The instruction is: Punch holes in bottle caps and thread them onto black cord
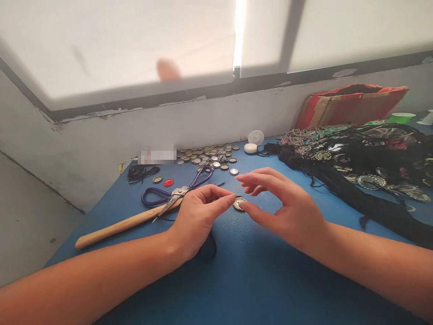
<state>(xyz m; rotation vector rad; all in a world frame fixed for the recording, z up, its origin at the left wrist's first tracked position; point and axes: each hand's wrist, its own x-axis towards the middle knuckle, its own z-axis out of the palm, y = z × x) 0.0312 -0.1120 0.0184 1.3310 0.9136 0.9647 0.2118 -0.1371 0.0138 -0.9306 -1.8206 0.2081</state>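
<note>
My left hand (203,210) is closed in a pinch, thumb against forefinger, on a thin black cord (238,196). A loop of dark cord hangs below its palm. Just past the fingertips is a metal bottle cap (238,204) with a crimped edge, partly hidden by my right thumb. My right hand (280,203) is open, fingers spread from the thumb around the cap. Whether the thumb touches the cap I cannot tell. Left of the hands, scissors (179,192) with blue handles lie across a wooden stick (128,225).
A pile of bottle caps (206,155) lies by the wall, with a red cap (168,183) nearer. Black cord (144,173) is bundled at left. At right are a heap of cords with caps (372,149), black fabric (355,198) and a red box (352,106).
</note>
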